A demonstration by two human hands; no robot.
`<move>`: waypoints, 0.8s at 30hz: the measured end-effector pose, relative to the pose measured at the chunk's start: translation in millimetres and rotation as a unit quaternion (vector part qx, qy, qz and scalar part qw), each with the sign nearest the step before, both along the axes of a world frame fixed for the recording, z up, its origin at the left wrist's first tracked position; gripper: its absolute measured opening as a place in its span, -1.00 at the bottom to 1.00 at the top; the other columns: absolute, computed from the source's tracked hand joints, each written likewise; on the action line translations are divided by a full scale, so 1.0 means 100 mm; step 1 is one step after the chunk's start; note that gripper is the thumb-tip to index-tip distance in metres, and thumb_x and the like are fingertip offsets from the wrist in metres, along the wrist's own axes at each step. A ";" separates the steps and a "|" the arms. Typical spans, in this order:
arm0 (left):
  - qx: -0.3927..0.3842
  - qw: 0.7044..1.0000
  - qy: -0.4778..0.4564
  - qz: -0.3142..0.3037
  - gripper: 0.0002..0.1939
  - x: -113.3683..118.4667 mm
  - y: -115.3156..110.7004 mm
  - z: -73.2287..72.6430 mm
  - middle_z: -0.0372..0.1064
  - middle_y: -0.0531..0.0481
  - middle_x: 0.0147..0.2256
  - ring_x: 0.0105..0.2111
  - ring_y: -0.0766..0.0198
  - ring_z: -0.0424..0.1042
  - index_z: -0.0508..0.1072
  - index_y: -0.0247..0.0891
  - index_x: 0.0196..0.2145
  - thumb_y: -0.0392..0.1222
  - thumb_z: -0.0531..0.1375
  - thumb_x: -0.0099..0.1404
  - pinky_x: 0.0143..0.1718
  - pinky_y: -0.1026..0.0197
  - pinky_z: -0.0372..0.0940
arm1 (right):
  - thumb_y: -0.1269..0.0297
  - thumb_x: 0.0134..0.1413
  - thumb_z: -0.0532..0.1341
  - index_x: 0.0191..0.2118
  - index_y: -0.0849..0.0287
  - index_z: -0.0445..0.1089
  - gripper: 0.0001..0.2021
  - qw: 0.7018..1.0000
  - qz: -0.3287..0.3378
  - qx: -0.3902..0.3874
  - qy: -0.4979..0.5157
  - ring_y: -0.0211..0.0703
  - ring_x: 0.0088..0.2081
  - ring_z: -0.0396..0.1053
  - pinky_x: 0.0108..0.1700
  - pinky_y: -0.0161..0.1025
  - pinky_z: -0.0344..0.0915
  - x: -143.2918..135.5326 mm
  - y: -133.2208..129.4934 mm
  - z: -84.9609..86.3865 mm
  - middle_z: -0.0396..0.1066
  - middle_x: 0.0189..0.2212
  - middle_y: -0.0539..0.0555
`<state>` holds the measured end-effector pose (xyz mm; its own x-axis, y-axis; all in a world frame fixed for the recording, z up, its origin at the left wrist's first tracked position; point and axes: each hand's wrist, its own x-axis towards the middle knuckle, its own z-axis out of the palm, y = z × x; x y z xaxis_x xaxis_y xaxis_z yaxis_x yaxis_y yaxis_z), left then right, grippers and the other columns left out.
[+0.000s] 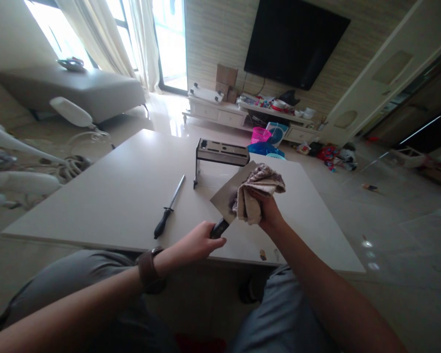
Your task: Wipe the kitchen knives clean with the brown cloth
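Observation:
My left hand (202, 241) is wrapped round the black handle of a cleaver (227, 193), whose broad blade tilts up and away over the white table (113, 196). Bunched in my right hand (269, 210) is a brown and beige cloth (259, 189), which lies against the blade and covers its right part. Some of the right fingers are hidden by the cloth. To the left, a sharpening steel (170, 207) with a black handle rests on the table. Just beyond the cleaver stands a knife block (222, 153) with slots in its top and a clear lower part.
Two small bits, one a brown piece (262, 255), lie near the table's front edge. Past the far edge are a pink basket (260, 135) and a blue container (264, 149). White chairs (25, 181) stand at the left, with a grey bench (95, 90) behind.

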<state>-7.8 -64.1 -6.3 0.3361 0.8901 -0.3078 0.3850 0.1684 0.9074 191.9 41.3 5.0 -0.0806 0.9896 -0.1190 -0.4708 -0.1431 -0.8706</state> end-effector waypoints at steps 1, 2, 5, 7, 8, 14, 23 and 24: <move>-0.005 1.000 -0.001 -0.003 -0.73 0.02 -0.01 -0.01 0.20 0.13 -0.57 -0.59 0.37 0.17 0.29 -0.23 -0.45 -0.02 0.24 0.22 -0.58 0.30 0.03 | 0.37 -0.18 0.50 -0.17 0.15 0.49 -0.63 1.000 0.001 -0.009 0.002 -0.11 -0.26 0.59 -0.07 -0.14 0.53 0.01 0.00 -0.01 0.64 -0.28 -0.01; -0.011 1.000 -0.003 -0.007 -0.73 0.03 -0.02 -0.01 0.19 0.14 -0.57 -0.59 0.37 0.17 0.29 -0.22 -0.45 -0.01 0.24 0.22 -0.58 0.30 0.01 | 0.37 -0.18 0.50 -0.17 0.15 0.49 -0.63 1.000 0.006 -0.022 0.004 -0.12 -0.27 0.59 -0.08 -0.14 0.53 0.02 -0.01 -0.03 0.64 -0.27 -0.01; -0.024 1.000 -0.004 -0.006 -0.73 0.09 -0.05 -0.04 0.17 0.15 -0.57 -0.59 0.36 0.15 0.26 -0.21 -0.46 -0.02 0.24 0.20 -0.58 0.29 -0.02 | 0.33 -0.18 0.50 -0.18 0.14 0.50 -0.64 0.998 0.027 -0.052 0.003 -0.12 -0.29 0.58 -0.12 -0.14 0.53 -0.02 -0.07 -0.08 0.64 -0.26 -0.02; -0.022 1.000 -0.006 -0.003 -0.72 0.11 -0.05 -0.07 0.15 0.17 -0.58 -0.58 0.37 0.14 0.23 -0.20 -0.48 -0.04 0.25 0.19 -0.57 0.29 -0.02 | 0.31 -0.19 0.50 -0.19 0.14 0.51 -0.64 0.998 0.035 -0.049 -0.003 -0.12 -0.28 0.57 -0.14 -0.16 0.51 -0.08 -0.13 -0.10 0.64 -0.28 -0.02; -0.015 1.000 -0.008 0.000 -0.71 0.11 -0.04 -0.08 0.14 0.17 -0.58 -0.58 0.37 0.13 0.22 -0.20 -0.49 -0.05 0.25 0.18 -0.56 0.29 -0.01 | 0.30 -0.20 0.51 -0.20 0.14 0.52 -0.65 0.998 0.038 -0.042 -0.007 -0.12 -0.29 0.56 -0.14 -0.17 0.50 -0.11 -0.17 -0.12 0.64 -0.29 -0.02; 0.071 0.996 -0.057 -0.004 -0.86 0.09 0.03 -0.17 0.32 0.08 -0.46 -0.45 0.33 0.23 0.46 -0.31 -0.36 -0.17 0.23 0.19 -0.40 0.28 0.18 | 0.28 -0.24 0.52 -0.21 0.13 0.57 -0.64 0.996 0.083 -0.022 -0.024 -0.08 -0.23 0.54 -0.09 -0.17 0.45 -0.29 -0.38 -0.27 0.63 -0.23 0.00; -0.033 0.997 -0.072 0.016 -0.81 0.07 0.01 -0.21 0.21 0.19 -0.63 -0.68 0.40 0.16 0.40 -0.28 -0.29 -0.11 0.25 0.21 -0.63 0.33 0.12 | 0.25 -0.28 0.54 -0.23 0.13 0.57 -0.62 0.993 0.098 -0.052 -0.031 -0.07 -0.25 0.52 -0.08 -0.14 0.44 -0.35 -0.40 -0.31 0.62 -0.28 0.00; -0.036 0.996 -0.074 0.018 -0.81 0.06 0.00 -0.19 0.20 0.19 -0.65 -0.69 0.40 0.16 0.39 -0.27 -0.32 -0.10 0.25 0.21 -0.65 0.34 0.12 | 0.25 -0.29 0.54 -0.23 0.13 0.57 -0.62 0.993 0.105 -0.046 -0.032 -0.06 -0.24 0.53 -0.07 -0.13 0.44 -0.36 -0.40 -0.29 0.62 -0.27 0.01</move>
<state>-1.5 -63.6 -25.6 0.3508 0.8799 -0.3205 0.2397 0.2465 0.9390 156.4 1.8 -24.4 -0.2728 0.9368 -0.2192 -0.3659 -0.3118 -0.8769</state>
